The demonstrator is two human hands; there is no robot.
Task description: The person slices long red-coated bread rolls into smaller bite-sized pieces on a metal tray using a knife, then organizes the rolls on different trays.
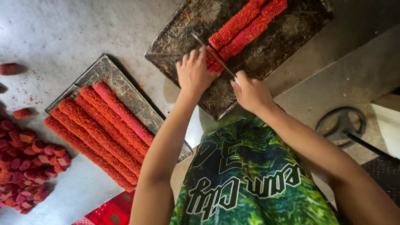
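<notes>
At the table's left edge lies a heap of cut red pieces [25,166]; beside it a metal tray [125,89] carries five red rolls [100,129] running diagonally. On the dark cutting tray [287,33], the left hand [193,73] presses two red-orange rolls [246,27] pointing toward its far right corner; the right hand [250,93] grips a knife [214,56] across their near end
</notes>
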